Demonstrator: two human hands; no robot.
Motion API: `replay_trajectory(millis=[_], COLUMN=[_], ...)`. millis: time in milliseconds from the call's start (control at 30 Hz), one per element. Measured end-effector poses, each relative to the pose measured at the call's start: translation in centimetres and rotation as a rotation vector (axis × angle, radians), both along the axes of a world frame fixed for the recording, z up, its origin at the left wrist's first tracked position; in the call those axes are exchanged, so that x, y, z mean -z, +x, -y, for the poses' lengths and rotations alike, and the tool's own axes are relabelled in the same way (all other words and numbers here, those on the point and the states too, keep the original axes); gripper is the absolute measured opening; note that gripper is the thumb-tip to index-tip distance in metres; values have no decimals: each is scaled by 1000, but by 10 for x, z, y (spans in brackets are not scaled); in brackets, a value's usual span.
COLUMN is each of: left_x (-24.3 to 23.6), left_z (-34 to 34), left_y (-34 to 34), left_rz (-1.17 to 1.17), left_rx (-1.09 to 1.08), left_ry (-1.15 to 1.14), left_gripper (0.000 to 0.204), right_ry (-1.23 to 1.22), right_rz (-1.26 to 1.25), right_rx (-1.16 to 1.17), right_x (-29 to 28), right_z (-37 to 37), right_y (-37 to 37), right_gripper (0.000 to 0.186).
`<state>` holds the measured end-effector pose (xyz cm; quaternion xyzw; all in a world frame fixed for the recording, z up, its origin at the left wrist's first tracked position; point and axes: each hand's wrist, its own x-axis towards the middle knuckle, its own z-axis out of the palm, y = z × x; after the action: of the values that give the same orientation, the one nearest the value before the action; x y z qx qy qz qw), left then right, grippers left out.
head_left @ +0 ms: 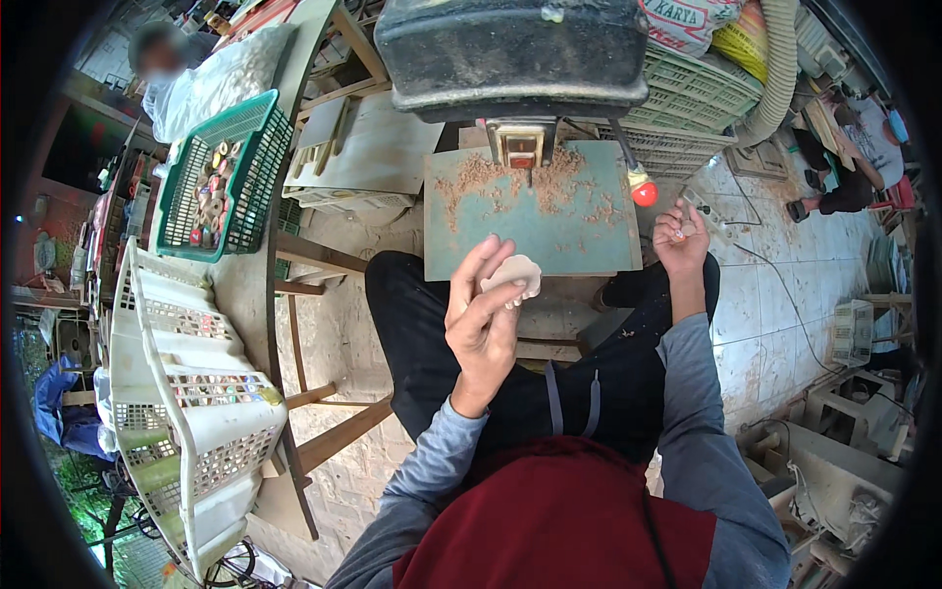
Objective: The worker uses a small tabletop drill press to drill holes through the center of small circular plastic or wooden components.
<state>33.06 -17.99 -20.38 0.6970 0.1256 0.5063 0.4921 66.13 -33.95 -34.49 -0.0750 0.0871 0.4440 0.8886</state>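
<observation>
My left hand (483, 329) is raised over my lap, its thumb and fingers pinched on a thin, pale disc with a wavy edge (512, 279). The disc is just in front of the near edge of a green board (530, 240). Off to the right, my right hand (682, 243) is lifted above my knee with its fingers curled. Something small and roundish seems to be among those fingers, too small to name. Neither hand touches the machine (510, 59), whose black body stands over the board with a short bit (529, 179) pointing down.
Brown shavings (471, 187) lie around the bit. A red bulb-like knob (644, 191) hangs at the board's right. On the left bench, a green basket (257, 187) of small round pieces stands near a white crate (211, 339). Cables cross the tiled floor (775, 285); other people sit farther off.
</observation>
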Motion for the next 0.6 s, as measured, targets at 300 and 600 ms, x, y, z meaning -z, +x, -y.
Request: replay_trajectory(millis=[300,600], left_x=[-10,-21], left_z=[4,9], left_y=[0,1], left_rz=[211,122], left_rx=[346,289], left_ry=[-1206,-1214], left_gripper=[39,35], right_ry=[-233,-310], right_rz=[-52,-35], right_rx=[-26,36], right_x=[17,21], right_z=[-2,-4], right_y=[4,8], right_gripper=[22,21])
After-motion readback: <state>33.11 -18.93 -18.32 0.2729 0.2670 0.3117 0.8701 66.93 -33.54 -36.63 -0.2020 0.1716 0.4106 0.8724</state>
